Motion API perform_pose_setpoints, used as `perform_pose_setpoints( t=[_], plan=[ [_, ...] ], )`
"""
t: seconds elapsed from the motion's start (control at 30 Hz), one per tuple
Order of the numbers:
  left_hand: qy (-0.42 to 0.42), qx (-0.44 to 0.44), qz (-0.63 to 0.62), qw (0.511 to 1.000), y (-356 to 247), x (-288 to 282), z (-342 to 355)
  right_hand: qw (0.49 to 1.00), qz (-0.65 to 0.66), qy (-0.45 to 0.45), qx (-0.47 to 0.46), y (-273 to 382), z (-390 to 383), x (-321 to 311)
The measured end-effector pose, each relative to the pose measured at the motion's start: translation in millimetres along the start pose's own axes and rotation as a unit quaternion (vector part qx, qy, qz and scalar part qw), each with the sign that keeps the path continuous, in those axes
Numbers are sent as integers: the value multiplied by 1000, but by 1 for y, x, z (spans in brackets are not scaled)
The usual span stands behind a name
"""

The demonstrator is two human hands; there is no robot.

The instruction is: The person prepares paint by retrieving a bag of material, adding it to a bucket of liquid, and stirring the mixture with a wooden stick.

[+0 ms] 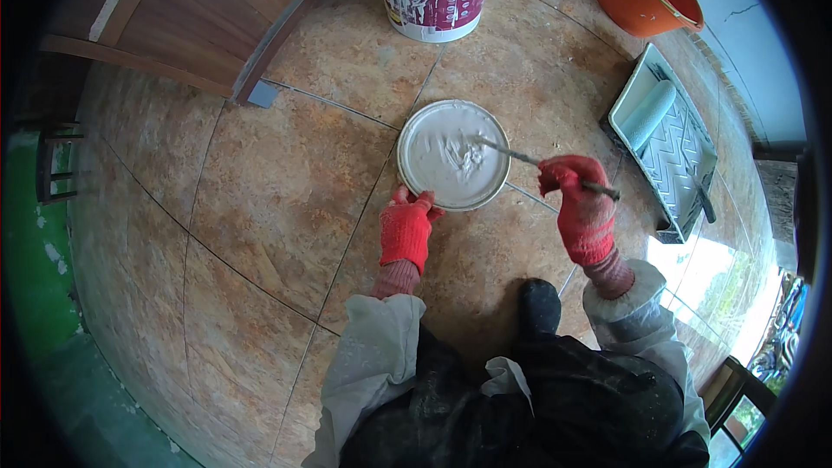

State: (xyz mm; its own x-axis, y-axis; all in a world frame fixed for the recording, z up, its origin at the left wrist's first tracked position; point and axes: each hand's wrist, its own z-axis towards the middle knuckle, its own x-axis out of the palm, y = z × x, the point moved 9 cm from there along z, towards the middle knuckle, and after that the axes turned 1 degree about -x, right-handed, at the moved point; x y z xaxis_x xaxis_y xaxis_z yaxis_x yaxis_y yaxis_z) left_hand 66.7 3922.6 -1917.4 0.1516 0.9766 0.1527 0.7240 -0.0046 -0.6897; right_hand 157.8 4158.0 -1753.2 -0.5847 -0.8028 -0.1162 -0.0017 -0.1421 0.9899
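In front of me on the tiled floor stands a round tub (455, 103) filled with thick white paint or paste, its surface ridged near the middle. My left hand (406, 230), in a red glove, has its fingers closed over the tub's near-left rim. My right hand (585, 208), also red-gloved, grips a thin dark stick (524, 156) to the right of the tub. The stick slants over the rim, and its far tip, coated in white, is in the white mass. Its other end sticks out past my right hand.
A white-and-maroon bucket (433, 10) smeared with white stands ahead. To the far right is an orange bucket (637, 0). A paint tray (672, 217) holding a roller (650, 113) and a dark-handled tool lies at right. Brown wooden panelling (195, 17) rises at far left.
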Motion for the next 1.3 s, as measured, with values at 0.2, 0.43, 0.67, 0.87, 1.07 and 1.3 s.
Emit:
perform_pose_setpoints(
  t=[0.2,0.43,0.67,0.87,1.07,1.3],
  plan=[
    [-20,-9,-4,1000,-2,-2,-4,993,81,52,-61,17,-29,5],
    [-22,21,-40,999,-3,-2,-2,999,36,-8,-10,1,-1,1],
    [-22,22,-34,999,5,-4,1,998,61,27,-6,-3,-22,10],
    [-11,19,23,1000,5,-3,-1,999,35,35,-6,-3,0,9],
    [-29,33,77,996,-6,1,-7,996,88,13,8,-11,8,9],
    [-55,71,72,993,-17,-11,-6,995,83,37,-42,4,-6,18]
  ],
)
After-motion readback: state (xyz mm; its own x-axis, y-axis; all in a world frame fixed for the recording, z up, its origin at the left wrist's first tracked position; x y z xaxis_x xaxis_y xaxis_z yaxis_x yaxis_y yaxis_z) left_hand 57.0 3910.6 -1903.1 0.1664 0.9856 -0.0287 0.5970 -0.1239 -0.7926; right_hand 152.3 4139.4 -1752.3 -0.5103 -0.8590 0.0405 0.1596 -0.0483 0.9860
